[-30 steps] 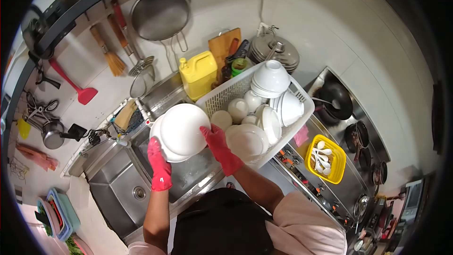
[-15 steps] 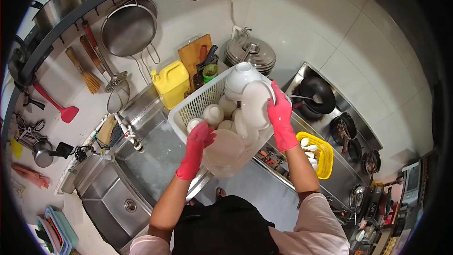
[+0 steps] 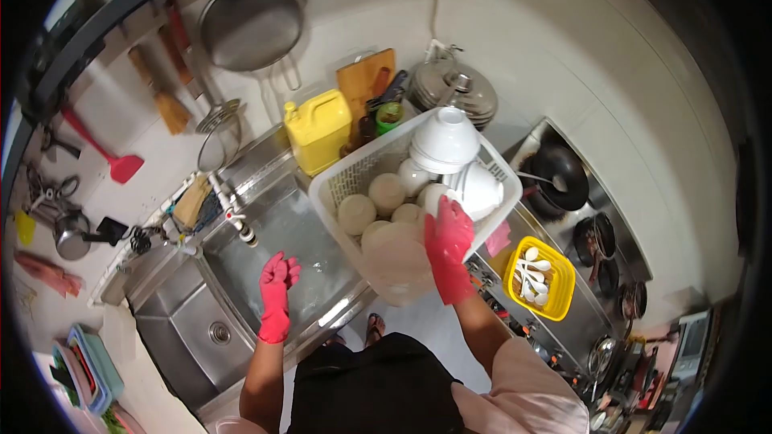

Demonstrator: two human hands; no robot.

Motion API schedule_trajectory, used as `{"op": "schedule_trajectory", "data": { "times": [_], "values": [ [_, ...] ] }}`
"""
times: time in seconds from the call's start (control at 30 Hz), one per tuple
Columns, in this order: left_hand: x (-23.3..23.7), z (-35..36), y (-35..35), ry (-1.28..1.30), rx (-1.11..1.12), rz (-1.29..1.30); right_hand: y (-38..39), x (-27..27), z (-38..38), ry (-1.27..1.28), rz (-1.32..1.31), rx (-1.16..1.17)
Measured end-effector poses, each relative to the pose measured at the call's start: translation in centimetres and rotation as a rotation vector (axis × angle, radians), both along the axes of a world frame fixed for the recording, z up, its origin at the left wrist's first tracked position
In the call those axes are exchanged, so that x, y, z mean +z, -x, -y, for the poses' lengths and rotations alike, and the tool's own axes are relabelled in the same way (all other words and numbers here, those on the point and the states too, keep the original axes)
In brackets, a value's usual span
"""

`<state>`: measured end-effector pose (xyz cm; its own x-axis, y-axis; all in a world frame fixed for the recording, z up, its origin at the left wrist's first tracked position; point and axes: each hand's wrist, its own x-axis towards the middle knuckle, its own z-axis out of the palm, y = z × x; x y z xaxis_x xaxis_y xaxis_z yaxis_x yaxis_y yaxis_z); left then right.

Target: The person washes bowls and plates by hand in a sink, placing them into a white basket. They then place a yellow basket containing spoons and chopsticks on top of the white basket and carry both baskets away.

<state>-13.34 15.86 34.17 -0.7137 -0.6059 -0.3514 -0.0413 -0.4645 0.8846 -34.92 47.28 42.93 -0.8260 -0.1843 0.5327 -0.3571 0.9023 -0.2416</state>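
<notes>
Where right fingers [image 3: 452, 215] rest, bowl [image 3: 432, 194] touches.

Single head-worn fisheye view, aimed steeply down over the wearer's chest. Sink [image 3: 281, 233] and dish basket [image 3: 354, 173] close below; stove [image 3: 581, 215] at right, wall [image 3: 563, 48] across top.
</notes>
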Motion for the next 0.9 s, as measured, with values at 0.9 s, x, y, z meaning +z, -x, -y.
{"op": "schedule_trajectory", "data": {
  "times": [0.9],
  "values": [
    [-33.4,15.8,-3.6,1.199,-1.382,1.308,-11.3,-50.3,24.1,-0.592,1.259,0.440]
  ]
}}
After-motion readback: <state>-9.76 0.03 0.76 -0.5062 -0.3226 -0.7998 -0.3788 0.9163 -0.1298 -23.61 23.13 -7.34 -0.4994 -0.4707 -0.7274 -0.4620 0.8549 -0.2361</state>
